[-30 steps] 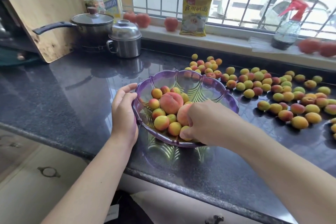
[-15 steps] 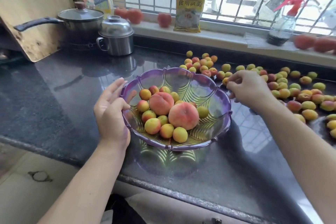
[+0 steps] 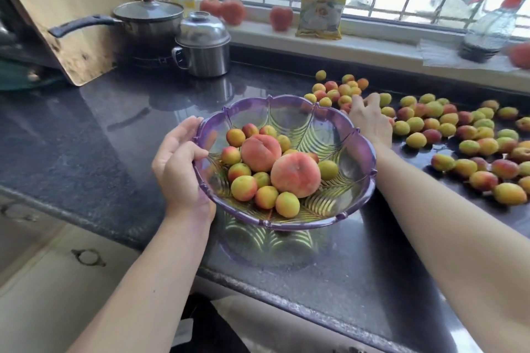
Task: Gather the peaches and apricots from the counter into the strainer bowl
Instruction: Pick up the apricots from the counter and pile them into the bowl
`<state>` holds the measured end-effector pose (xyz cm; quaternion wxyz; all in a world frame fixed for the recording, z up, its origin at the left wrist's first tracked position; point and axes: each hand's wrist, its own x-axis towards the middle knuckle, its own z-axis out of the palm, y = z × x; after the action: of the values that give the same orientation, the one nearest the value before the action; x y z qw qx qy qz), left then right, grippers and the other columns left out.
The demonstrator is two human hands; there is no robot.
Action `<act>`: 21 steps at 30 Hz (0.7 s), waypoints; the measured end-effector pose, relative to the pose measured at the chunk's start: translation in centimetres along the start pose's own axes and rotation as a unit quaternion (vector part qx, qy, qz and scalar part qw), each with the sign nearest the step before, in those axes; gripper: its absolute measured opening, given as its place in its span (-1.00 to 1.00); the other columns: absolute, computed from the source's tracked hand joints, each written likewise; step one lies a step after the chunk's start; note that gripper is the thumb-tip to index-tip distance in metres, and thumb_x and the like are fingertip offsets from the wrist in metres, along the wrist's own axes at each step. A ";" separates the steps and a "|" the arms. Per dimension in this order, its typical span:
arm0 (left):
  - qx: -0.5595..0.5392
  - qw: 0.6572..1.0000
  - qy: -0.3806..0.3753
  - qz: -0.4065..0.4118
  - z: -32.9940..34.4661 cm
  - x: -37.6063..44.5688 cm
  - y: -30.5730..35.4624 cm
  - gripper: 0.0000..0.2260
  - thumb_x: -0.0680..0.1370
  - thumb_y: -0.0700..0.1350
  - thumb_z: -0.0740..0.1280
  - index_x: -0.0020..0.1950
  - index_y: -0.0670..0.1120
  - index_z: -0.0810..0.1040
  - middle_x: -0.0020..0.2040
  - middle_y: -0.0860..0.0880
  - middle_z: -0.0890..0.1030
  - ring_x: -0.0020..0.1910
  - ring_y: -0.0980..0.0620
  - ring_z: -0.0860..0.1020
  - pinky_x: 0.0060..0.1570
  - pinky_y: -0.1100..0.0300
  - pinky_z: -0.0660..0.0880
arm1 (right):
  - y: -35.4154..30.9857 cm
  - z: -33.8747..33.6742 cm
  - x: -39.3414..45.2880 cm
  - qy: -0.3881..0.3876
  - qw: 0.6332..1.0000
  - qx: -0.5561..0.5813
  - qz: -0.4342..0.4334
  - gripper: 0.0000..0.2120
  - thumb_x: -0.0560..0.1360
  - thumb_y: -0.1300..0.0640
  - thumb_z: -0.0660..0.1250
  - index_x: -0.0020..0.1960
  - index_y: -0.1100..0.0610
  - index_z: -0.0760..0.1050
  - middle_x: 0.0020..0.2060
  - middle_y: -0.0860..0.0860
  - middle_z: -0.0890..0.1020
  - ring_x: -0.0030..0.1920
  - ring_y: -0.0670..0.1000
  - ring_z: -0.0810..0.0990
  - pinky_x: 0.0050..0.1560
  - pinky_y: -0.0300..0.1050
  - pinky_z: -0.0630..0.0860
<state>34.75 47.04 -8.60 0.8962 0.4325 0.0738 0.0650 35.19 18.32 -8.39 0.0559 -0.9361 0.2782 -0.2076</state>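
The purple strainer bowl (image 3: 329, 129) sits on the dark counter (image 3: 86, 137) near its front edge. It holds two large peaches (image 3: 260, 152) (image 3: 295, 178) and several small apricots (image 3: 243, 188). My left hand (image 3: 180, 163) grips the bowl's left rim, thumb over the edge. My right hand (image 3: 370, 120) reaches past the bowl's far right rim. Its fingers lie stretched over the near end of the loose apricots (image 3: 470, 135), which are spread across the counter to the right. I see no fruit held in it.
A lidded saucepan (image 3: 149, 23) and a steel lidded mug (image 3: 203, 43) stand at the back left beside a leaning wooden board (image 3: 66, 8). The windowsill carries red fruit (image 3: 281, 17), a yellow packet (image 3: 324, 0) and a spray bottle (image 3: 493, 23).
My right hand left a peach in the bowl, then moved up and right out to the apricots behind the rim. My left hand stayed at the left rim and closed its hold.
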 end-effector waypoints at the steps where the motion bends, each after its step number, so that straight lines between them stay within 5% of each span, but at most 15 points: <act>1: 0.005 1.000 -0.001 0.001 0.0 0.0 0.0 -0.56 0.52 -0.48 0.14 0.25 -0.22 0.66 0.26 -0.24 0.69 0.19 -0.13 0.72 0.26 -0.01 0.65 | 0.0 0.0 0.2 -0.006 1.000 -0.004 0.008 -0.81 0.67 0.10 0.20 0.17 0.21 0.43 0.18 0.20 0.38 -0.12 0.20 0.51 -0.21 0.03 0.36; 8: 0.015 1.000 -0.011 0.002 0.0 0.0 0.0 -0.57 0.51 -0.46 0.15 0.25 -0.25 0.65 0.26 -0.29 0.68 0.18 -0.16 0.72 0.22 -0.03 0.66 | 0.0 -0.7 -0.4 0.004 0.999 0.048 -0.005 -0.81 0.65 0.17 0.22 0.20 0.26 0.42 0.21 0.24 0.41 -0.01 0.26 0.54 -0.13 -0.01 0.30; 14: 0.024 1.000 -0.020 0.002 0.0 -0.2 0.2 -0.60 0.51 -0.45 0.16 0.19 -0.22 0.68 0.20 -0.27 0.70 0.17 -0.17 0.72 0.03 0.13 0.67 | 1.1 -1.3 -1.8 0.025 0.977 0.212 0.015 -0.79 0.59 0.21 0.35 0.18 0.20 0.41 -0.04 0.11 0.59 -0.13 0.05 0.49 -0.28 -0.24 0.31; 17: 0.029 0.999 -0.021 -0.001 0.1 -0.2 0.3 -0.59 0.51 -0.45 0.16 0.22 -0.24 0.67 0.20 -0.27 0.70 0.17 -0.14 0.72 0.06 0.10 0.68 | 2.3 -2.2 -3.3 0.018 0.946 0.324 0.018 -0.65 0.53 0.14 0.47 0.26 0.13 0.48 -0.01 0.02 0.60 -0.05 -0.02 0.57 -0.17 -0.35 0.45; 21: 0.017 1.000 -0.025 -0.006 0.1 -0.3 0.3 -0.59 0.51 -0.46 0.15 0.22 -0.24 0.66 0.13 -0.20 0.72 0.16 -0.12 0.73 0.07 0.14 0.67 | 4.5 -3.2 -4.6 -0.015 0.915 0.401 0.046 -0.62 0.48 0.15 0.54 0.27 0.00 0.60 0.05 0.03 0.68 0.03 0.02 0.68 0.07 0.06 0.67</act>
<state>34.46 47.11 -8.25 0.8907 0.4488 0.0550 0.0473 28.12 17.13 -8.15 0.4403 -0.8242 0.2136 -0.2848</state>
